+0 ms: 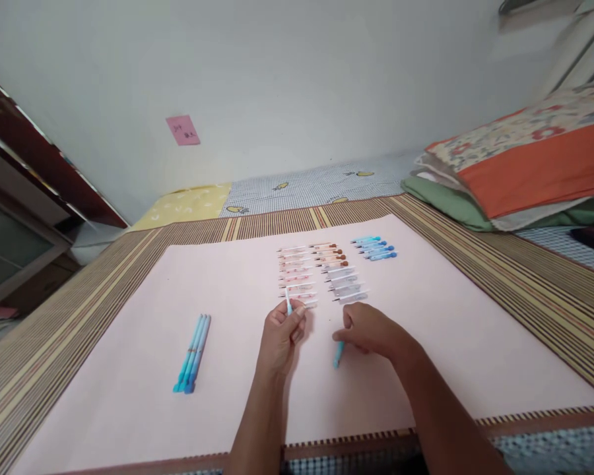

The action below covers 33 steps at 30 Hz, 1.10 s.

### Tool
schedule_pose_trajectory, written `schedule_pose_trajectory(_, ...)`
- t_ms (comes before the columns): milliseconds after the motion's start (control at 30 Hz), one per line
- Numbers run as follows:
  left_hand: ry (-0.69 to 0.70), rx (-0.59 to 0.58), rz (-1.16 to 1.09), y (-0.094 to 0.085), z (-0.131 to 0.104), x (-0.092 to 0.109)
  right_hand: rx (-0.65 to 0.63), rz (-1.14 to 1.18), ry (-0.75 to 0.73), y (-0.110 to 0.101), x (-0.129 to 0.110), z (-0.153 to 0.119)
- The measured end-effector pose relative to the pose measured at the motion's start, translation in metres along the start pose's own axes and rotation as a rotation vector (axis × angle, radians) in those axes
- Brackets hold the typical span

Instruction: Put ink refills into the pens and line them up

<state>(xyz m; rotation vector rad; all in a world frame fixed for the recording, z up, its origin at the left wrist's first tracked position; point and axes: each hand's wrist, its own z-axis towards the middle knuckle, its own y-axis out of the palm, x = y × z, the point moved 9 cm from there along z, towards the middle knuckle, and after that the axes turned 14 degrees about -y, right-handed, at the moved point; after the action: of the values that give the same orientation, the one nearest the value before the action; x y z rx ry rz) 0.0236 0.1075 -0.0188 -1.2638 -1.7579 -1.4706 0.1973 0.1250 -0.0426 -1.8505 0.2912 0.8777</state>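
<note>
My left hand [283, 330] is closed in a pinch around a slim white-and-blue pen part [290, 306], held upright just in front of the nearest pink pens. To its right, my right hand [369, 328] is curled with its fingers around a light-blue pen piece [338, 355], whose rounded end points down toward me. Beyond my hands lie a column of pale pink pens [296, 269], a few brown-ended pens [330, 254] and several clear grey pens [344, 284]. Their dark tips point left. Part of each held piece is hidden by my fingers.
Three blue pens [194, 353] lie together at the left on the pale pink sheet [119, 343]. Several blue pens [375, 248] are lined up at the back right. A striped mat [92, 277] surrounds the sheet, with folded bedding [534, 158] at the right and a wall behind.
</note>
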Motion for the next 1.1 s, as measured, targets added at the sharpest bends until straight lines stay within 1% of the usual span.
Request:
schedule_pose_trajectory(100, -0.005, 0.011, 0.007, -0.001, 0.001, -0.002, 0.031, -0.15, -0.086, 0.004, -0.02, 0.006)
schedule_pose_trajectory(167, -0.005, 0.011, 0.009, -0.001, 0.001, -0.002, 0.051, -0.227, -0.133, 0.005, -0.029, 0.009)
schedule_pose_trajectory(233, -0.003, 0.007, 0.01, 0.0, 0.001, -0.003, 0.076, -0.209, -0.147, 0.004, -0.031, 0.011)
schedule_pose_trajectory(300, 0.001, 0.0, 0.013, 0.001, 0.001, -0.003, 0.155, -0.064, -0.163, -0.002, -0.029, 0.012)
schedule_pose_trajectory(333, 0.001, -0.003, 0.015, 0.002, 0.001, -0.003, 0.217, 0.062, -0.183, -0.007, -0.028, 0.013)
schedule_pose_trajectory(467, 0.009, 0.005, 0.015, 0.002, 0.0, -0.002, 0.545, 0.666, -0.271, -0.028, -0.02, 0.016)
schedule_pose_trajectory(533, 0.025, 0.026, 0.01, -0.001, 0.001, -0.001, 0.677, 0.839, -0.27, -0.032, -0.014, 0.016)
schedule_pose_trajectory(600, 0.039, 0.05, 0.002, -0.004, 0.001, 0.0, 0.746, 0.944, -0.251, -0.031, -0.012, 0.018)
schedule_pose_trajectory(800, 0.058, 0.106, 0.032, -0.01, 0.002, 0.001, 0.794, 1.19, -0.232, -0.015, -0.021, 0.022)
schedule_pose_trajectory(967, 0.073, 0.116, 0.053, -0.008, 0.0, 0.005, 0.809, 1.244, -0.225, -0.009, -0.027, 0.024)
schedule_pose_trajectory(1100, 0.076, 0.127, 0.066, -0.009, -0.001, 0.007, 0.822, 1.256, -0.236, -0.009, -0.028, 0.025)
